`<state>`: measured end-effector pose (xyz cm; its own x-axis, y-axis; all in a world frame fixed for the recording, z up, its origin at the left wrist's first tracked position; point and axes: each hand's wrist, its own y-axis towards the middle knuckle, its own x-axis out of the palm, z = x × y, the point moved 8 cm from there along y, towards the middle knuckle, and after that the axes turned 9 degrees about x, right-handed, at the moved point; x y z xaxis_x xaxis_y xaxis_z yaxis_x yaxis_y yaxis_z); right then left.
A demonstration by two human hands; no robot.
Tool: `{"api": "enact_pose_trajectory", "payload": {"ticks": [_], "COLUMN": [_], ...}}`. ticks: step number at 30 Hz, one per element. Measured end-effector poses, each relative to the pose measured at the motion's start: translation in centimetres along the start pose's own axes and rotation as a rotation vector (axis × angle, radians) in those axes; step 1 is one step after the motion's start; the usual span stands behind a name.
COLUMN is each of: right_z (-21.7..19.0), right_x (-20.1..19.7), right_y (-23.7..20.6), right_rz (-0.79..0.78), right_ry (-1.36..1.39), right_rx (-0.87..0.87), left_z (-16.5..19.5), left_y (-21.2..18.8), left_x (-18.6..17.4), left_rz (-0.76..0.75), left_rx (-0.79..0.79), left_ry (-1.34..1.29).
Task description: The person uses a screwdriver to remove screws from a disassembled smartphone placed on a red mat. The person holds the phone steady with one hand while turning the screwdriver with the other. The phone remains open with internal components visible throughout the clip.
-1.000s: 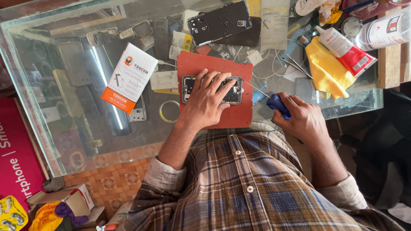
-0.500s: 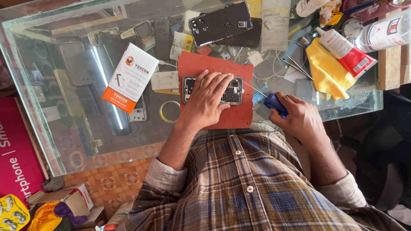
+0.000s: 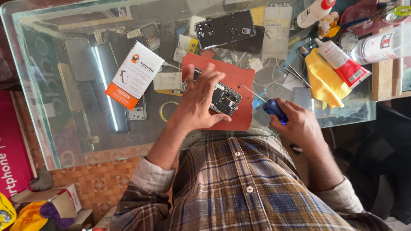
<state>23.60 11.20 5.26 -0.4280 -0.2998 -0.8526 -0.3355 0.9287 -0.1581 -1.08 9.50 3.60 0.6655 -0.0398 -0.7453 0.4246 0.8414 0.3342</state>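
Observation:
An opened phone [image 3: 226, 99] with its insides showing lies tilted on a red mat [image 3: 239, 81] on the glass table [image 3: 85, 141]. My left hand [image 3: 199, 100] is spread over the phone's left part, fingers apart, thumb by its lower edge. To the right, my right hand [image 3: 299, 126] grips a blue-handled screwdriver [image 3: 274, 109]; its thin shaft points up-left toward the mat's right edge, short of the phone.
A white and orange box [image 3: 133, 75] lies left of the mat. A black phone back [image 3: 225, 29], a yellow cloth [image 3: 323, 81], a glue tube [image 3: 342, 63], tweezers [image 3: 295, 73], a tape ring [image 3: 167, 110] and small parts crowd the table's far side.
The phone has turned from lying level to tilted, and my left hand has lifted and spread over it. My right hand with the screwdriver has shifted slightly.

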Motion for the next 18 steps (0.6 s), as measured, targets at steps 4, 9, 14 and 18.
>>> {"api": "enact_pose_trajectory", "payload": {"ticks": [4, 9, 14, 18], "right_z": [-0.8, -0.9, -1.6, -1.7], "right_x": [1.1, 2.4, 2.8, 3.2], "right_y": [-0.2, -0.2, -0.5, -0.3], "right_rz": [-0.010, -0.037, -0.029, -0.062], "right_ry": [0.056, 0.100, 0.003, -0.039], "right_rx": [0.011, 0.068, 0.023, -0.004], "left_z": [1.2, 0.9, 0.4, -0.2], "left_y": [-1.8, -2.4, -2.4, -2.5], "left_x": [0.4, 2.0, 1.3, 1.0], "left_rz": [0.157, 0.068, 0.013, -0.062], "left_rx": [-0.305, -0.295, -0.189, -0.158], "left_ry": [0.272, 0.278, 0.232, 0.193]}}
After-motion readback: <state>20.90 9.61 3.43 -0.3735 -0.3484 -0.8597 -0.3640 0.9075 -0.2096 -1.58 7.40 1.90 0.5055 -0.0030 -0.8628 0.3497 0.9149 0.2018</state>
